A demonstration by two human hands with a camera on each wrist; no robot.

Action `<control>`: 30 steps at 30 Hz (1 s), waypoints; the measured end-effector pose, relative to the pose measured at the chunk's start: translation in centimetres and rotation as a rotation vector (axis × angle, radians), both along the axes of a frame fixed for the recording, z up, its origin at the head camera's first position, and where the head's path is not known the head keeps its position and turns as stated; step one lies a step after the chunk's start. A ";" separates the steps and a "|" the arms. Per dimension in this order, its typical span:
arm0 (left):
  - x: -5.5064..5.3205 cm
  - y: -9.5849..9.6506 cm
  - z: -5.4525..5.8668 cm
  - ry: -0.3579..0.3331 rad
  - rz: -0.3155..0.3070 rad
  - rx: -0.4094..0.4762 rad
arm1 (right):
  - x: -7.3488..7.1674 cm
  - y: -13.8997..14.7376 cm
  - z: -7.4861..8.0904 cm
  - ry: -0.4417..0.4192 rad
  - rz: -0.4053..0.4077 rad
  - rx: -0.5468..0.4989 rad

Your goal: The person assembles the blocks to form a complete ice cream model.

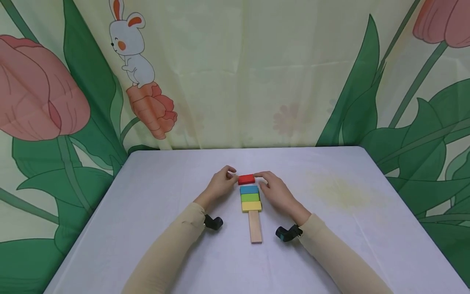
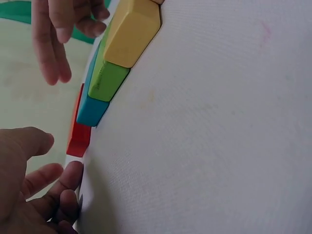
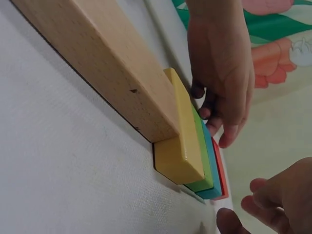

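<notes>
A red block [image 1: 246, 179] lies crosswise on the table, with a small gap between it and a blue block [image 1: 249, 190]. Below the blue one, a green block [image 1: 250, 197] and a yellow block [image 1: 251, 206] sit side by side in contact. From the yellow block a long plain wooden block [image 1: 255, 227] runs toward me. My left hand [image 1: 222, 181] is at the red block's left end, fingers loosely bent. At its right end is my right hand [image 1: 273, 188], index finger extended close to it. Both wrist views show the fingers beside the red block, not gripping it.
A white cloth covers the table [image 1: 330, 245], with a yellowish stain [image 1: 345, 192] on the right. Behind it hangs a curtain [image 1: 238, 81] printed with tulips, leaves and a rabbit. Black wrist cameras sit on both sleeves.
</notes>
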State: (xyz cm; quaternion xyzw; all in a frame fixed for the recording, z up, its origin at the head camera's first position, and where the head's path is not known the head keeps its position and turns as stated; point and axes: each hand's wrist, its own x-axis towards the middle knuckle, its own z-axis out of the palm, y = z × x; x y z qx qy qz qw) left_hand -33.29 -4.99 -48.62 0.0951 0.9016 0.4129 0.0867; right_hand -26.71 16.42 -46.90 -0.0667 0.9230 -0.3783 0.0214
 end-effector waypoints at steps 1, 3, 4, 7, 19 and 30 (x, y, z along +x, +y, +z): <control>0.0 -0.1 0.0 -0.010 0.000 0.002 | -0.2 -0.1 -0.1 -0.004 0.003 -0.002; 0.0 -0.2 0.1 -0.015 -0.009 -0.004 | -0.6 -0.2 -0.3 -0.017 0.011 -0.008; 0.0 -0.2 0.1 -0.013 -0.016 -0.007 | -0.8 -0.2 -0.4 -0.025 0.015 -0.010; 0.0 -0.1 0.1 0.005 -0.042 -0.023 | -1.1 -0.4 -0.6 -0.049 0.016 -0.010; -0.1 -0.2 0.0 0.023 -0.092 -0.063 | -1.5 -0.8 -1.0 -0.059 -0.002 0.008; -0.1 0.1 0.1 0.018 -0.067 -0.062 | -1.0 -1.1 -0.7 -0.067 -0.023 -0.001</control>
